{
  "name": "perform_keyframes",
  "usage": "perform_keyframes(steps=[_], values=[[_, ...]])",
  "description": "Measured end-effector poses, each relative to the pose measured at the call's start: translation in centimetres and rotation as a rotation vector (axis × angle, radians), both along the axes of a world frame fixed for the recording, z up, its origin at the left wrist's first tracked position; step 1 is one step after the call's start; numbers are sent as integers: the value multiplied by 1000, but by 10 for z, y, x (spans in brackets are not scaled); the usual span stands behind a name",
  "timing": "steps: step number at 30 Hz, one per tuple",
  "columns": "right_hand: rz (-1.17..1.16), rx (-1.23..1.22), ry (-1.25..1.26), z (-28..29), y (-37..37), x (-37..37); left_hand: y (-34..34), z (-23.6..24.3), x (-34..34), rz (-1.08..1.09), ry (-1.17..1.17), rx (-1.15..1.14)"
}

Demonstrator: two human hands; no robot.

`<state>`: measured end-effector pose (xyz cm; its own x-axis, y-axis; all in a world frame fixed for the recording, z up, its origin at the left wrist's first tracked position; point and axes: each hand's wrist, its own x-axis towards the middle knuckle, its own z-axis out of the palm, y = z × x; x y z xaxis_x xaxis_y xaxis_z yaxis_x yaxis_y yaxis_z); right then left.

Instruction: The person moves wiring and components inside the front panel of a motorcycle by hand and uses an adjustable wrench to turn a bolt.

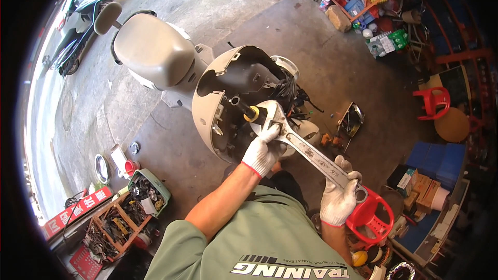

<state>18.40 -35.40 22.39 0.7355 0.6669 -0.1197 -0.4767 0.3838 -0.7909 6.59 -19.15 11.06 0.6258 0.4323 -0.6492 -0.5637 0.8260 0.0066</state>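
Observation:
A large adjustable wrench (316,161) lies slantwise in front of me, its head at the upper left and its holed handle end at the lower right. My left hand (263,151), in a white knit glove, is closed round the wrench head. My right hand (340,192), gloved alike, grips the handle close to its end. The jaws are at a dark steering tube (241,106) with a yellow ring (252,113); whether they clamp it I cannot tell. Around the tube stands the opened beige front shell (206,116) of a scooter, with loose black cables (284,89) showing.
The scooter's beige seat (150,46) extends to the upper left. A mirror-like part (353,119) lies on the floor to the right. Close to my right hand is a red plastic stool (371,215). Tool trays (116,228) stand at lower left, cluttered shelves (363,0) at upper right.

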Motion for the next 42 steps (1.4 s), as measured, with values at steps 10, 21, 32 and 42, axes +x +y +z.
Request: perform_keyframes(steps=[10, 21, 32, 42], values=[[-24, 4, 27, -7, 0, 5, 2, 11, 1, 35, 19, -28], [26, -15, 4, -7, 7, 10, 7, 10, 7, 67, 139, -101], [53, -28, 20, -1, 31, 12, 13, 6, -5, 40, 91, -23], [-3, -59, 83, -6, 43, 51, 4, 18, 6, 20, 79, 14]])
